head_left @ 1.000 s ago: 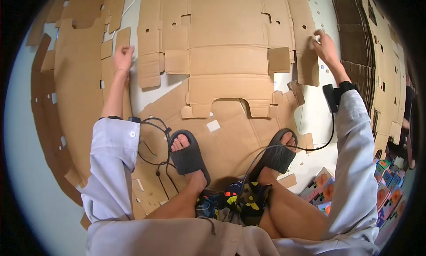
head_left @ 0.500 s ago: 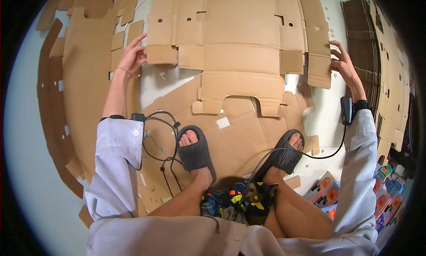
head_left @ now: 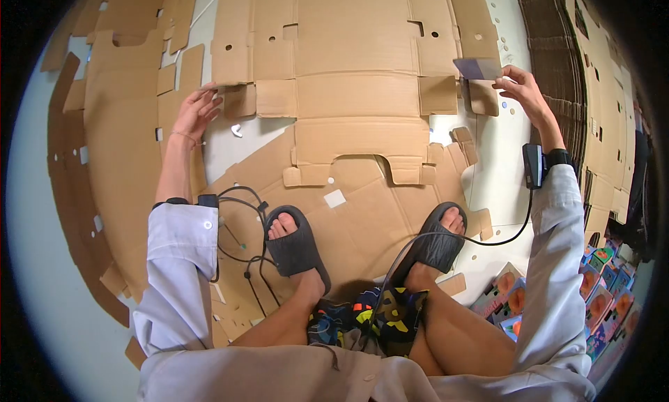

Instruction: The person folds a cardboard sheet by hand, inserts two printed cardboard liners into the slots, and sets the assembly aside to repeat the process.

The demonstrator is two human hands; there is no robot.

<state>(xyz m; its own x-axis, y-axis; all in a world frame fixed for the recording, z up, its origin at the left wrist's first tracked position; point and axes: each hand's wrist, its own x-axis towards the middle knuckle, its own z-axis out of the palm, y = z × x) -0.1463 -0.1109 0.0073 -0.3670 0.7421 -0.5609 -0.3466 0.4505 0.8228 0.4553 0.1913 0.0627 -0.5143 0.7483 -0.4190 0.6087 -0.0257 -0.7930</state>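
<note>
A large flat die-cut cardboard sheet (head_left: 355, 46) lies in front of me, with slots, holes and fold lines. My left hand (head_left: 198, 114) is at its near left corner, fingers bent at the edge of a small flap (head_left: 239, 101) that tilts up. On the other side my right hand (head_left: 521, 92) pinches the corner of a raised flap (head_left: 478, 69), whose purple-grey printed face shows. The sheet's near tab (head_left: 359, 133) has a curved cutout and lies over another cardboard sheet (head_left: 258, 158) on the floor.
Several stacked cardboard sheets (head_left: 557, 60) stand at the right. Printed boxes (head_left: 599, 283) sit at the lower right. More cardboard (head_left: 122, 158) lies at the left. Black cables (head_left: 244, 193) hang by my sandals (head_left: 296, 245). Small scraps (head_left: 335, 198) are scattered about.
The right-hand flap has been lifted, baring its printed face, and the small left flap has tilted up. The whole view has shifted slightly left.
</note>
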